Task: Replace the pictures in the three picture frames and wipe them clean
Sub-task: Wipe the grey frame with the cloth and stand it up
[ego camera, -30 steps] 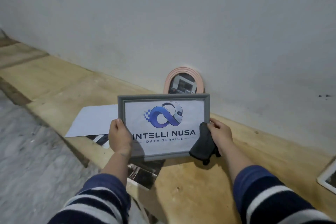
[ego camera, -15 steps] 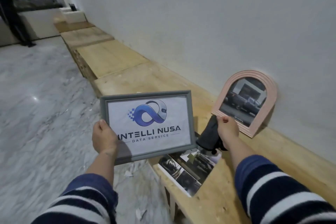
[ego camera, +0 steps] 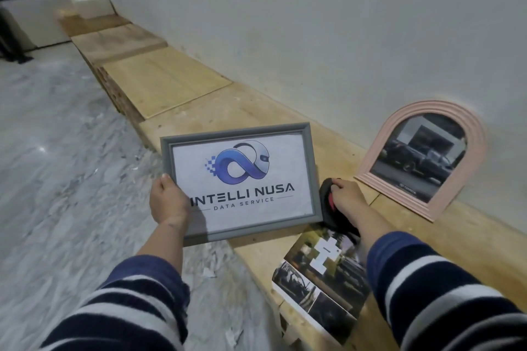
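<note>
My left hand (ego camera: 168,204) grips the lower left edge of a grey rectangular picture frame (ego camera: 242,134) holding a white print with a blue logo. The frame is lifted upright over the front edge of the wooden bench (ego camera: 256,111). My right hand (ego camera: 346,198) clutches a dark cloth (ego camera: 328,208) just beside the frame's right edge, down on the bench. A pink arched frame (ego camera: 427,162) with a dark car picture leans against the wall to the right. Loose dark photo prints (ego camera: 322,279) lie on the bench under my right forearm.
The wooden bench runs along a white wall (ego camera: 313,23) toward the far left, made of several boards (ego camera: 159,80). Grey marble floor (ego camera: 57,165) lies to the left with small paper scraps on it. A white counter (ego camera: 34,25) stands far back.
The view has turned left, so the pink arched frame now sits to the right. My right hand let go of the grey frame's right edge and lowered with the cloth to the bench.
</note>
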